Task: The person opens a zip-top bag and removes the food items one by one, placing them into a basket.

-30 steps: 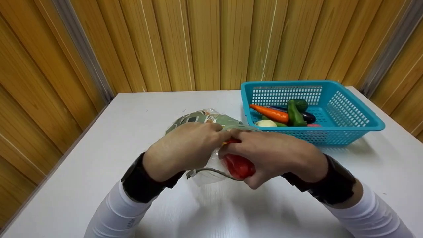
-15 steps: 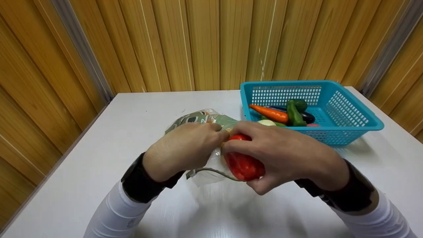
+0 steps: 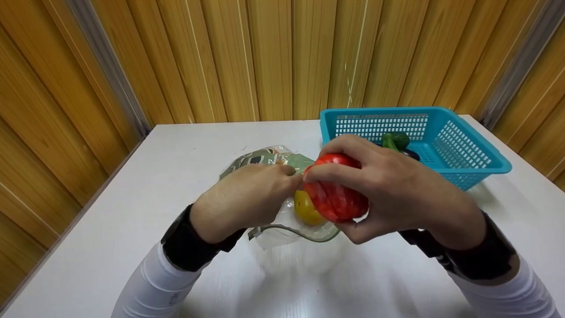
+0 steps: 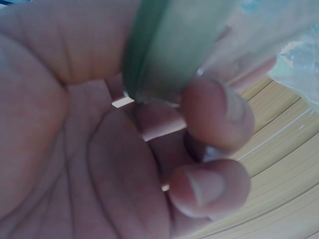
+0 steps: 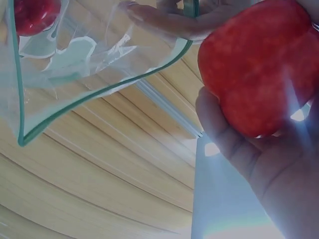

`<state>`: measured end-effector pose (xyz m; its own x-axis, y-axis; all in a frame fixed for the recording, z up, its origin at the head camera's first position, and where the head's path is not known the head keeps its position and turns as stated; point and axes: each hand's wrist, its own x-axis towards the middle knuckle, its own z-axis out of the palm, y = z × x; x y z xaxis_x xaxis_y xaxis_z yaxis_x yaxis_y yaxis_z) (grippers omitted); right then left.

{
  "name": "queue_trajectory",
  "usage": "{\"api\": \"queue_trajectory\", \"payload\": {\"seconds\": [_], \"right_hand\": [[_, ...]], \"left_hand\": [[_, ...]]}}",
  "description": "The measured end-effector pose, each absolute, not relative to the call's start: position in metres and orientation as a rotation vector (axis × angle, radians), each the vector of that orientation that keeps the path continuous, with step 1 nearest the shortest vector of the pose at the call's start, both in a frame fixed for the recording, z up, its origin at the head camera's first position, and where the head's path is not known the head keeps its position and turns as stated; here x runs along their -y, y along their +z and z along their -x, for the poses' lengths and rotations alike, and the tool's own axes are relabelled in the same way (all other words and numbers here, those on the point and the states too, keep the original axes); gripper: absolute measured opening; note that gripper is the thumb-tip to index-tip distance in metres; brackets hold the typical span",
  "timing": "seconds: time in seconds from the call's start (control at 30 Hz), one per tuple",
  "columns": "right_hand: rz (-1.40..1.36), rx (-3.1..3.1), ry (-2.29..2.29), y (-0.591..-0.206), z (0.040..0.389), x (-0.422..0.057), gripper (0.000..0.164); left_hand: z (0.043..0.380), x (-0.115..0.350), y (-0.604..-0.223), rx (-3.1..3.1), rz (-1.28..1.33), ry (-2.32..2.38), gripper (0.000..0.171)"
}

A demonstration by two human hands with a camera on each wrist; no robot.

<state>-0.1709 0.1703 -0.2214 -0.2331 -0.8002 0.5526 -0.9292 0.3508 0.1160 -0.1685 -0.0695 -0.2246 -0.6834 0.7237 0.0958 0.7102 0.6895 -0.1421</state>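
My left hand (image 3: pixel 247 201) pinches the green-edged rim of a clear plastic bag (image 3: pixel 258 159) with a green print. In the left wrist view, the bag's green edge strip (image 4: pixel 157 50) runs between thumb and fingers. My right hand (image 3: pixel 397 198) grips a red bell pepper (image 3: pixel 337 196) at the right side of the bag's mouth; its lobed end (image 5: pixel 259 69) fills the right wrist view. Beside the pepper, a rounded yellow item (image 3: pixel 305 212) shows within the bag's opening. A shiny red round item (image 5: pixel 36 15) is seen through the bag in the right wrist view.
At the back right stands a blue plastic basket (image 3: pixel 468 163), partly behind my right hand. In it lie a green pepper (image 3: pixel 389 141), a dark green vegetable (image 3: pixel 401 139) and an eggplant (image 3: pixel 411 154). A wood-panelled wall (image 3: pixel 269 62) rises behind the white table (image 3: pixel 176 154).
My right hand has drawn the bell pepper up and to the right from the bag's mouth, uncovering the yellow item. My left hand keeps its place on the bag.
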Motion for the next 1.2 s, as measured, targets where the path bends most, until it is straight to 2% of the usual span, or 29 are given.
{"api": "queue_trajectory", "payload": {"seconds": [0.23, 0.5, 0.9, 1.2], "right_hand": [[-1.416, 2.072, 0.334, -0.217, 0.178, -0.179, 0.074], [-1.317, 2.153, 0.426, -0.212, 0.194, -0.193, 0.075], [-1.144, 2.263, 0.506, -0.214, 0.222, -0.213, 0.076], [-1.093, 2.265, 0.539, -0.218, 0.246, -0.230, 0.070]], "left_hand": [[0.169, 0.067, -0.224, 2.776, 1.165, 0.145, 0.031], [0.168, 0.066, -0.224, 2.756, 1.174, 0.166, 0.050], [0.168, 0.064, -0.222, 2.786, 1.167, 0.165, 0.051], [0.168, 0.064, -0.222, 2.804, 1.171, 0.161, 0.050]]}}
